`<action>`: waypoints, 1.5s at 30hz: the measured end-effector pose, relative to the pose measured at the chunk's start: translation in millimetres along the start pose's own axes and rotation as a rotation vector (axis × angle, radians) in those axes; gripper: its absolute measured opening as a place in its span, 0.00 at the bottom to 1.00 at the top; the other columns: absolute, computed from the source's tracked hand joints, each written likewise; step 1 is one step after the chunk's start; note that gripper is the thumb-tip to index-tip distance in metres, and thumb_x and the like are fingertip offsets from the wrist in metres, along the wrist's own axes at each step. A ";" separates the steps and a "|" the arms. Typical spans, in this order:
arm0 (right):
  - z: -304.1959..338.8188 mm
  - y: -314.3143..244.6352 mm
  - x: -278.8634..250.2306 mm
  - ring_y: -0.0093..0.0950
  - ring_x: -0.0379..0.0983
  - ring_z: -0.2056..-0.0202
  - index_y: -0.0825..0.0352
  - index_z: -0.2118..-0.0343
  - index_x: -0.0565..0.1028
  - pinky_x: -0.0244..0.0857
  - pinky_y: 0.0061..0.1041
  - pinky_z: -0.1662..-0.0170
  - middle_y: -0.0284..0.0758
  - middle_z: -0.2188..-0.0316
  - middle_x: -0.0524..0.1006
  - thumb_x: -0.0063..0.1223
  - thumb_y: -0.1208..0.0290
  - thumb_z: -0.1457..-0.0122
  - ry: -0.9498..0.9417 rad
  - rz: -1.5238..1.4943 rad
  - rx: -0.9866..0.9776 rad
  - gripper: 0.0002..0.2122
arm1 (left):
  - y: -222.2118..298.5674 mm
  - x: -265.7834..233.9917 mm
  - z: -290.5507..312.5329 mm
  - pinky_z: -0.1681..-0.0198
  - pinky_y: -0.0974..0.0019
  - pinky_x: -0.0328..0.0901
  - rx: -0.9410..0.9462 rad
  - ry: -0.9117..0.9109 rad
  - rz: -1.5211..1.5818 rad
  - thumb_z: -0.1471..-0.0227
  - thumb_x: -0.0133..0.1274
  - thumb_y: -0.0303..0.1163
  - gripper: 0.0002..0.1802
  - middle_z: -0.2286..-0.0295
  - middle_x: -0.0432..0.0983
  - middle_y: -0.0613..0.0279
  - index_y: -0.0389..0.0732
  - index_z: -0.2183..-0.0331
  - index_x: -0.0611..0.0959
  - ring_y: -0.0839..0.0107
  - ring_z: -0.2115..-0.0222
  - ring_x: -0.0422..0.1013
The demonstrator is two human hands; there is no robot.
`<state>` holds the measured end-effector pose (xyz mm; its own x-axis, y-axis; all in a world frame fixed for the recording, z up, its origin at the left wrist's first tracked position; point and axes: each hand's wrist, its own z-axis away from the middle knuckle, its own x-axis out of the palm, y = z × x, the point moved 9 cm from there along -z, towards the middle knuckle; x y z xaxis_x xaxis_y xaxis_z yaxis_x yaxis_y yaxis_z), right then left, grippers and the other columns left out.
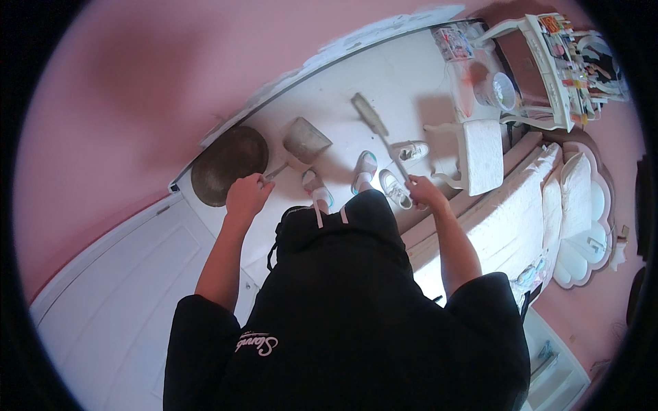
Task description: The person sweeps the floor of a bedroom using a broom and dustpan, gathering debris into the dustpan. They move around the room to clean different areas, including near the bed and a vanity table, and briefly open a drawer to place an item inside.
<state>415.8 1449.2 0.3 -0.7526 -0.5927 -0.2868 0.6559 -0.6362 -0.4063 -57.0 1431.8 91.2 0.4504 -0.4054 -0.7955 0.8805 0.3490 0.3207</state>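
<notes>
My left hand [247, 196] is closed around the handle of a grey dustpan [306, 141], whose pan is over the pale floor ahead of my feet. In my right hand [425, 192] is the long handle of a broom [370, 114]; its narrow greyish head lies farther out, to the right of the dustpan and apart from it. A few dark specks show on the floor near the broom head. Two white sneakers [395, 189] are beside the broom handle, one on each side of it.
A dark round mat [229, 165] lies left by the pink wall. On the right are a white stool [483, 157], a bin [495, 92], a cluttered dressing table [548, 72] and a bed [507, 205]. A white door [130, 274] is at the lower left.
</notes>
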 end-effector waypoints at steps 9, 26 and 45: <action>101.9 -20.9 36.7 0.15 0.59 0.87 0.57 0.40 0.66 0.54 0.17 0.85 0.25 0.82 0.66 0.45 0.56 0.36 -0.228 -0.146 0.204 0.22 | 4.5 -8.4 -12.5 0.63 0.50 0.69 0.055 -0.034 0.013 0.53 0.57 0.50 0.21 0.70 0.79 0.48 0.41 0.69 0.83 0.47 0.66 0.75; 74.5 31.5 69.5 0.22 0.65 0.86 0.65 0.52 0.73 0.61 0.26 0.84 0.31 0.84 0.68 0.44 0.64 0.38 -0.071 -0.051 0.102 0.15 | -17.9 -13.5 10.2 0.65 0.53 0.71 0.070 -0.030 -0.140 0.53 0.56 0.50 0.19 0.73 0.80 0.52 0.46 0.65 0.84 0.52 0.70 0.77; -77.2 -140.5 14.0 0.37 0.75 0.82 0.69 0.61 0.73 0.71 0.36 0.78 0.45 0.77 0.76 0.40 0.66 0.38 0.197 0.783 -0.510 0.13 | -4.3 -8.2 4.2 0.63 0.52 0.69 -0.174 0.101 0.151 0.52 0.56 0.51 0.21 0.71 0.80 0.49 0.42 0.68 0.84 0.50 0.66 0.76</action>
<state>308.5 1568.4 -13.6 -0.1381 -0.6352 -0.7599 0.9080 0.2252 -0.3533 -63.8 1430.1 98.6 0.5499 -0.2539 -0.7957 0.7619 0.5429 0.3533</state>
